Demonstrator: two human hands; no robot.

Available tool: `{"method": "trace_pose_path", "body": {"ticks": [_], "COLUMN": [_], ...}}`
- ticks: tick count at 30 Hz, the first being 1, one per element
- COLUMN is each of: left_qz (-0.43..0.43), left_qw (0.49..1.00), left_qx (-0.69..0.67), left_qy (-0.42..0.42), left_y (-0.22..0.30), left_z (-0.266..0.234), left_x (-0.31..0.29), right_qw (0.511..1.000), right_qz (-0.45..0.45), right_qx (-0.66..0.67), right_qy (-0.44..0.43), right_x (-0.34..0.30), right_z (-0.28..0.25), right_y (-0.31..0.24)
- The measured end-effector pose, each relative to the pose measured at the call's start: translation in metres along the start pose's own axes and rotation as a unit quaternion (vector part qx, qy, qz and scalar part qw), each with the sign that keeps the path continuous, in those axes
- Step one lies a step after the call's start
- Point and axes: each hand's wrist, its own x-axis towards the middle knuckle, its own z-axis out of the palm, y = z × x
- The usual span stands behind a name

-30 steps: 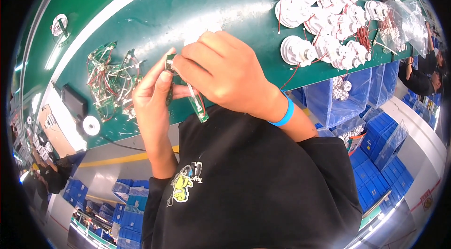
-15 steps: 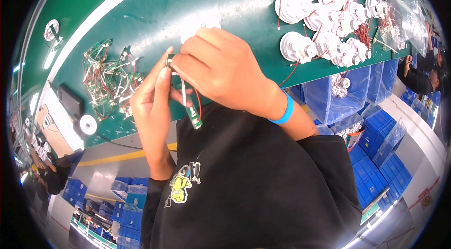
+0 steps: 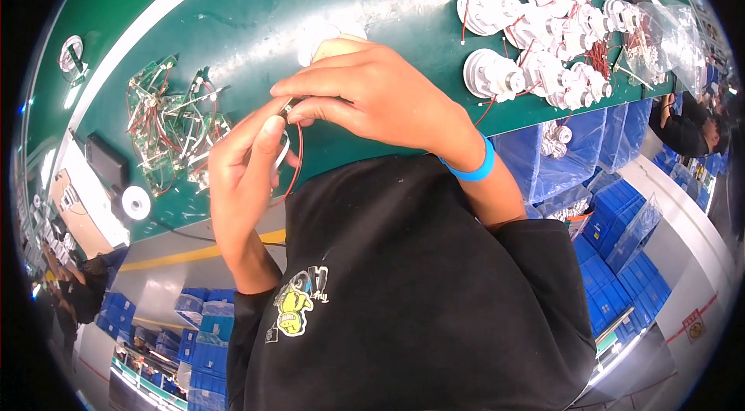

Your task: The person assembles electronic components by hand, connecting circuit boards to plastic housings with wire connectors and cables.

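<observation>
Both hands meet in front of my chest over the near edge of the green bench. My left hand [image 3: 247, 166] pinches a small green circuit board [image 3: 289, 106], of which only one end shows between the fingers. At that same end, the thumb and fingers of my right hand [image 3: 365, 93] close on the board. Down from it hang a red wire [image 3: 299, 159] and a white flat cable [image 3: 280, 149], partly behind my left fingers. A white part [image 3: 312, 40] lies on the bench, mostly hidden behind my right hand.
To the left lies a tangled heap of green circuit boards [image 3: 167, 124] with wires. Many white speaker-like units [image 3: 489, 73] with red wires crowd the right side, near a clear plastic bag [image 3: 667, 38]. Blue bins [image 3: 570, 151] stand below the bench edge.
My right fingers have straightened out over the board's end and the hand sits slightly lower. The lower green board that hung by my shirt has gone from sight; the red wire now hangs there.
</observation>
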Motion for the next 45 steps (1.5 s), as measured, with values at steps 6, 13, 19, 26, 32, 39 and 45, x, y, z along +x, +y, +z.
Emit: {"method": "trace_pose_path", "body": {"ticks": [6,13,19,26,32,39,45], "left_qz": [-0.010,-0.006,-0.050,-0.041,-0.052,0.012,0.016], "left_qw": [1.000,0.992,0.944,0.897,0.916,0.938,0.956], "left_qx": [0.020,-0.126,-0.325,-0.437,-0.397,-0.345,-0.293], "left_qy": [-0.017,0.013,-0.003,-0.049,-0.030,-0.007,-0.024], "left_y": [0.003,-0.009,-0.019,-0.031,-0.021,-0.012,-0.018], "left_z": [0.001,0.006,0.008,0.013,0.031,0.047,0.049], "left_x": [0.002,0.009,0.022,0.020,0.015,0.015,0.015], "right_qw": [0.999,0.974,0.910,0.850,0.913,0.965,0.969], "right_qz": [-0.004,0.031,0.363,0.338,0.163,-0.010,0.059], "right_qx": [-0.021,-0.111,0.156,0.198,0.011,-0.219,-0.124], "right_qy": [0.025,0.194,0.126,0.352,0.374,0.142,0.206], "right_x": [-0.002,-0.022,-0.085,-0.090,-0.073,-0.051,-0.044], "right_z": [0.002,0.008,0.028,0.012,0.009,0.016,0.025], "right_y": [-0.005,-0.029,-0.021,-0.039,-0.021,-0.009,-0.013]}}
